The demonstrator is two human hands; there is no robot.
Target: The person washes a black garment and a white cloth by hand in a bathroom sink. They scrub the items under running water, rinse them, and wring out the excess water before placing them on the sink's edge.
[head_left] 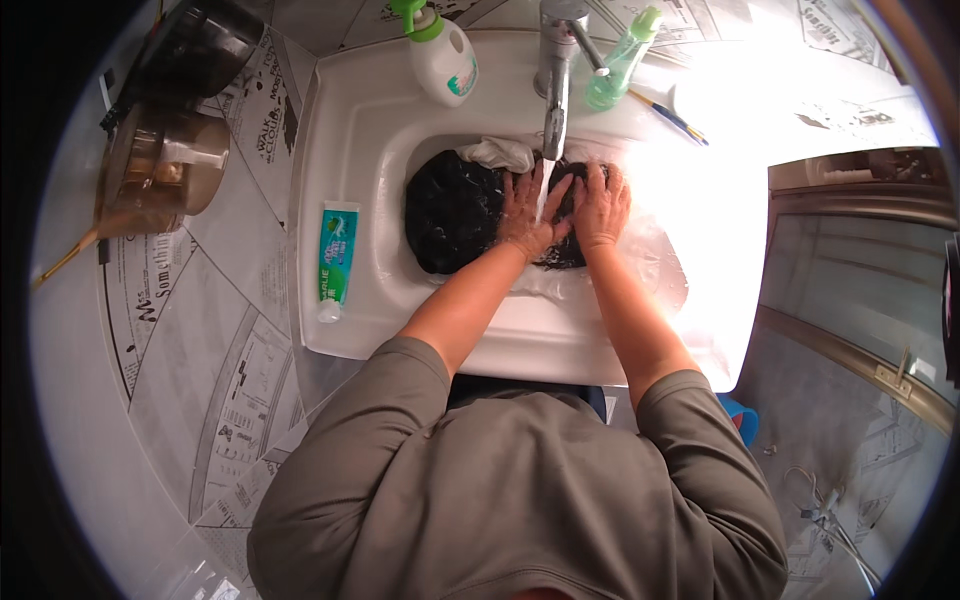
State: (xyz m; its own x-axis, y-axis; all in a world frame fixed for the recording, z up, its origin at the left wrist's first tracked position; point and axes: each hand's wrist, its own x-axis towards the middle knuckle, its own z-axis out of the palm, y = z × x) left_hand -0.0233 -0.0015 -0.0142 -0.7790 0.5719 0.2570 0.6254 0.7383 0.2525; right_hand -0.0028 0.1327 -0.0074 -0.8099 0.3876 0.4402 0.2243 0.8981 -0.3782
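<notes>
Both hands are flat down on a wet black crumpled cloth (455,210) in the white ceramic basin (350,150), left hand (525,212) and right hand (600,205) side by side pressing rather than clenching, with the bulk of the cloth lying off to the left hand's side under the chrome tap (555,70).

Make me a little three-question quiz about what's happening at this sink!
1. True or false: both hands are pressing on the dark cloth in the sink.
2. What lies on the sink's left ledge? A) toothpaste tube B) spoon C) sponge
3. Fill in: the water comes from the metal ____.

Key:
1. True: left hand and right hand are on the dark cloth in the sink.
2. A, the toothpaste tube.
3. Tap.
</notes>
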